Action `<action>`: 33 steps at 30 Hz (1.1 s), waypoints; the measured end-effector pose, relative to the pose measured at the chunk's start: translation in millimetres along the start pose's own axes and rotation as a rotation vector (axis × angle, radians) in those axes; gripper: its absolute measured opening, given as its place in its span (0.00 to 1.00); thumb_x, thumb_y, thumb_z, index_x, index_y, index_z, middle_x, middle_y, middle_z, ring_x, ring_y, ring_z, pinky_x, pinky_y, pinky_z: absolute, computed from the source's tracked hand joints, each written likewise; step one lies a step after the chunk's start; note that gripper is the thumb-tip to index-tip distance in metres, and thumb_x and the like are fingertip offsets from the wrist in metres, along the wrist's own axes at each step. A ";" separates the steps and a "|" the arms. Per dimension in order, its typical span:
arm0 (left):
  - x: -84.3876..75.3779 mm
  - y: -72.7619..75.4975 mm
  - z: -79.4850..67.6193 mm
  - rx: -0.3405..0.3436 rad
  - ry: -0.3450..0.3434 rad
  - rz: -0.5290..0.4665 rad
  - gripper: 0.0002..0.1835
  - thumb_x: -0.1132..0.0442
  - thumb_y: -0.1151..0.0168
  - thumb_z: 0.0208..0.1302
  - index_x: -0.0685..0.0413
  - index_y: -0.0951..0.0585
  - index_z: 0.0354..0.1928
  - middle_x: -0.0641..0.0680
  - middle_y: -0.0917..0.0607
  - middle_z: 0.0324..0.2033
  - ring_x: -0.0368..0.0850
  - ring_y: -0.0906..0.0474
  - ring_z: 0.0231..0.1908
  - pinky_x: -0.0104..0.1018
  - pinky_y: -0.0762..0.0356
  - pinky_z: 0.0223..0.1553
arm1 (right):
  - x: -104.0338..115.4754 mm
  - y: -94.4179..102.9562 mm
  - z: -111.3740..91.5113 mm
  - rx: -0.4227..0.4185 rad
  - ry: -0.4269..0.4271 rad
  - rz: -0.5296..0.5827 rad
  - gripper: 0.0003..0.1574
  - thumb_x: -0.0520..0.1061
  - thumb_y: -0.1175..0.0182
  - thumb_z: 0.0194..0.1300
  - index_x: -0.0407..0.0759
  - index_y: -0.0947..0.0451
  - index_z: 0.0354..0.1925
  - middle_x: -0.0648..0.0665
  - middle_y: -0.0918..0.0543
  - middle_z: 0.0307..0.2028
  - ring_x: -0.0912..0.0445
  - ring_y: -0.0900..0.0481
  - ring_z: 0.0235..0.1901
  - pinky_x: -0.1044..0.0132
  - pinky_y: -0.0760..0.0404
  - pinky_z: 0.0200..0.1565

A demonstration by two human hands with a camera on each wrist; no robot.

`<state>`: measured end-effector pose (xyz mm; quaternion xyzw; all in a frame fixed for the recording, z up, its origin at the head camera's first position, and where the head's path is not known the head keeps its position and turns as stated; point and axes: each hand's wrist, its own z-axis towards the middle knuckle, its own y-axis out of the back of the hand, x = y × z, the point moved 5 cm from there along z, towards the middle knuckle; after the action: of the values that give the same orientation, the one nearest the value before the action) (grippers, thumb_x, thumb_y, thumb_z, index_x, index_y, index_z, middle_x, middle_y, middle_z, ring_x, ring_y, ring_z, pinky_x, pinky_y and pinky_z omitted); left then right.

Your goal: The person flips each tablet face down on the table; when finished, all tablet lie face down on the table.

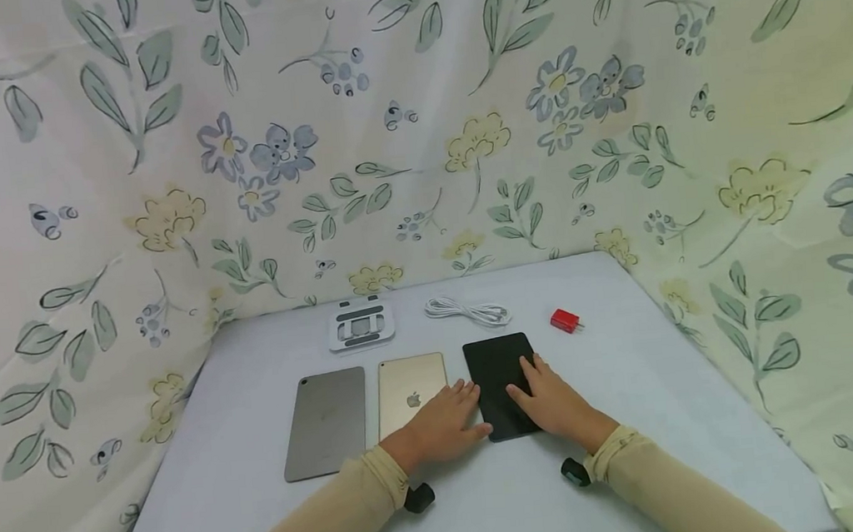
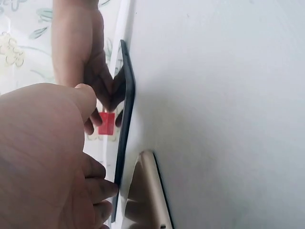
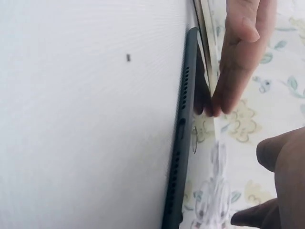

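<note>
A black tablet (image 1: 496, 362) lies flat on the white table, its dark glossy face up. My left hand (image 1: 441, 425) reaches its left edge with fingers extended. In the left wrist view the fingertips (image 2: 113, 189) are right at the tablet's rim. Over the tablet's right side is my right hand (image 1: 557, 396), thumb and fingers spread. The right wrist view shows the tablet's lower edge (image 3: 183, 138), with speaker holes and a port. Left of it lies a gold tablet (image 1: 408, 378), back up with an apple logo, partly hidden by my left hand. A grey tablet (image 1: 326, 424) lies farther left.
Behind the tablets are a white folding stand (image 1: 360, 325), a coiled white cable (image 1: 467, 309) and a red plug charger (image 1: 565, 320). A floral curtain (image 1: 416, 133) hangs along the far side and both sides of the table (image 1: 671, 414).
</note>
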<state>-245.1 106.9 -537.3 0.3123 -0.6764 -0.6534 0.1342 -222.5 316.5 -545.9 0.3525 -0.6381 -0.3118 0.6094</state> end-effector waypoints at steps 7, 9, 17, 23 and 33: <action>-3.9 -2.6 4.4 0.008 -0.003 0.042 0.44 0.33 0.58 0.83 0.62 0.38 0.82 0.61 0.38 0.81 0.54 0.47 0.81 0.45 0.50 0.80 | 6.0 11.2 3.7 -0.060 0.006 0.140 0.46 0.58 0.48 0.84 0.25 0.44 0.80 0.23 0.37 0.76 0.30 0.41 0.77 0.33 0.41 0.74; -4.1 -2.4 4.2 0.012 -0.002 0.043 0.44 0.33 0.58 0.83 0.62 0.38 0.82 0.61 0.38 0.81 0.54 0.47 0.81 0.45 0.50 0.80 | 6.7 16.1 4.8 -0.080 -0.009 0.188 0.44 0.56 0.48 0.84 0.25 0.43 0.80 0.25 0.31 0.73 0.32 0.37 0.76 0.34 0.38 0.74; -2.5 0.3 4.6 0.009 0.000 0.047 0.42 0.35 0.57 0.83 0.63 0.35 0.81 0.62 0.35 0.79 0.54 0.45 0.81 0.44 0.48 0.80 | 14.6 40.3 -1.1 -0.150 -0.028 0.324 0.38 0.50 0.50 0.86 0.26 0.41 0.79 0.29 0.26 0.70 0.34 0.32 0.73 0.36 0.34 0.72; -4.9 7.3 8.7 -0.009 0.000 -0.003 0.41 0.36 0.57 0.84 0.64 0.34 0.80 0.62 0.34 0.78 0.54 0.44 0.81 0.45 0.47 0.80 | 38.1 64.5 -14.4 -0.202 0.060 0.442 0.36 0.48 0.49 0.87 0.27 0.40 0.79 0.29 0.27 0.71 0.35 0.31 0.73 0.39 0.31 0.71; -13.6 18.1 16.1 -0.052 -0.053 -0.215 0.40 0.37 0.69 0.87 0.60 0.36 0.82 0.58 0.34 0.79 0.51 0.46 0.81 0.46 0.48 0.80 | 76.8 74.9 -27.9 -0.221 0.205 0.544 0.33 0.46 0.47 0.86 0.28 0.36 0.78 0.30 0.29 0.74 0.36 0.32 0.74 0.41 0.31 0.71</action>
<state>-248.6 127.0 -518.5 0.3619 -0.6252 -0.6894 0.0533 -200.6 295.3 -439.2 0.1300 -0.6063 -0.1677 0.7664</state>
